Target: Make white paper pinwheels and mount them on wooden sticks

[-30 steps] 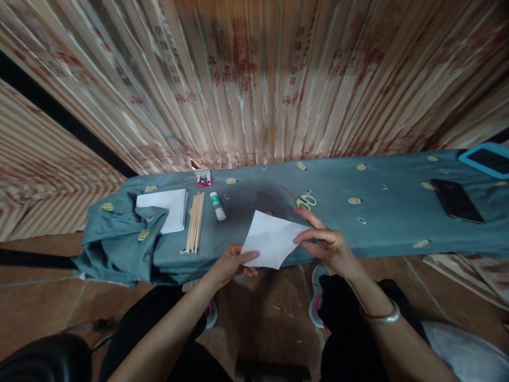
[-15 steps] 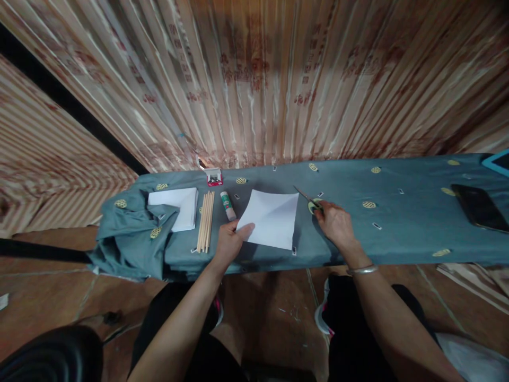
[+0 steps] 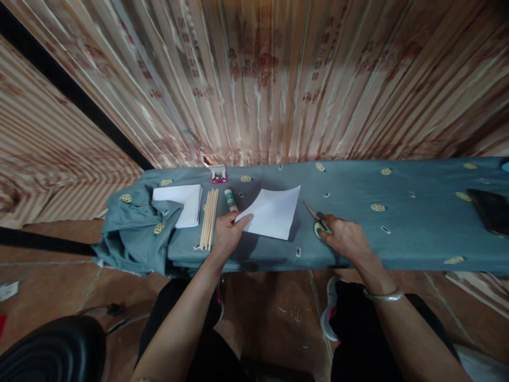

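My left hand (image 3: 229,232) pinches the left edge of a white sheet of paper (image 3: 272,212), thumb on top; the sheet is raised and slightly curved. To its right, my right hand (image 3: 345,237) is closed on a pair of scissors (image 3: 319,225) with green handles, the blades pointing up and left toward the paper but apart from it. Just behind my left hand lies a glue stick (image 3: 229,199) with a green and white label. A bundle of several thin wooden sticks (image 3: 209,220) lies left of that hand.
A stack of folded white paper (image 3: 190,204) lies at the left, partly under bunched cloth (image 3: 135,228). A small red box (image 3: 218,175) stands open at the back. At the right end is a dark phone (image 3: 489,211). A pleated curtain (image 3: 262,95) hangs behind the cloth-covered bench (image 3: 421,233).
The paper has been lifted and tilted, its right corner curling up. My right hand with the scissors has shifted right and toward me, and the scissors have turned. The view has moved slightly.
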Tool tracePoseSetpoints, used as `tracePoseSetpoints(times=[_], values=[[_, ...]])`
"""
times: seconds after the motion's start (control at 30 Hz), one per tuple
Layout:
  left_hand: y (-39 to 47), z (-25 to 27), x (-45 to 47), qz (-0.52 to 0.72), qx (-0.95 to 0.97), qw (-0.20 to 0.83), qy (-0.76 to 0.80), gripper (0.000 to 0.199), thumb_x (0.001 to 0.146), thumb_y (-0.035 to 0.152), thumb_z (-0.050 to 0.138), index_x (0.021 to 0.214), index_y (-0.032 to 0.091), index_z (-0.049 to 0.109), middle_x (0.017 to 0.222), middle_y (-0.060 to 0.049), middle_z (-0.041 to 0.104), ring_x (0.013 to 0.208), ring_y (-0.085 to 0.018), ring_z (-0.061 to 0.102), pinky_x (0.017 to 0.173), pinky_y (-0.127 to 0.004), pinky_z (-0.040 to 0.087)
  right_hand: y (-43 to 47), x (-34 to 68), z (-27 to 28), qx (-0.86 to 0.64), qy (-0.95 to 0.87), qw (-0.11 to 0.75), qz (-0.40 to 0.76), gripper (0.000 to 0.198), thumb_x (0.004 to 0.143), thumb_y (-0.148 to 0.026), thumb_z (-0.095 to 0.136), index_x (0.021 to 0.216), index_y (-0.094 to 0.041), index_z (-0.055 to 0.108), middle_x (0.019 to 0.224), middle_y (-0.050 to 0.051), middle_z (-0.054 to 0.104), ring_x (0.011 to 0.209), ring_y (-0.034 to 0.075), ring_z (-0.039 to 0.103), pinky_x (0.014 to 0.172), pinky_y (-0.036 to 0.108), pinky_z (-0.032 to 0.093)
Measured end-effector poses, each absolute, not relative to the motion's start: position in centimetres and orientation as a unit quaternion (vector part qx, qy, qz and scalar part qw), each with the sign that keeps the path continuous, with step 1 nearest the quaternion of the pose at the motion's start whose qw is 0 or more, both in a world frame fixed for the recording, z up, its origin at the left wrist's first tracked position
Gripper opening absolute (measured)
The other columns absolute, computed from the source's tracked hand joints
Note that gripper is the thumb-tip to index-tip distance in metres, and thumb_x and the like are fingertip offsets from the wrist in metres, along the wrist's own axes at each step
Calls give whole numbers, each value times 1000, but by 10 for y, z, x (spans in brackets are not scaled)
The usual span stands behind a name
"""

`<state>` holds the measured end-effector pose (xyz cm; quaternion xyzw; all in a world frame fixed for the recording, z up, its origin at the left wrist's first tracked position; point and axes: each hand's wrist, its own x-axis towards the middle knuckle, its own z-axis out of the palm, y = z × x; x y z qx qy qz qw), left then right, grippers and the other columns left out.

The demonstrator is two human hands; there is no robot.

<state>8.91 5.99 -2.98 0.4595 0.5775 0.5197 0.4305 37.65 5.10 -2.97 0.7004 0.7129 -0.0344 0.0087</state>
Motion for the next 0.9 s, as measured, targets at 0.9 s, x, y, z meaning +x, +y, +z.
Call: tracePoseSetpoints(times=[0.9], values=[[67,-33,85,558,366,469,579,24,57,31,80,66,10,73,54,0,60,49,-11,51,47,-22,38,-14,339,-48,439,507,-292,-682,54,74,-48,75,117,-17,69,80,7,68,65,15,55,48,24,42]])
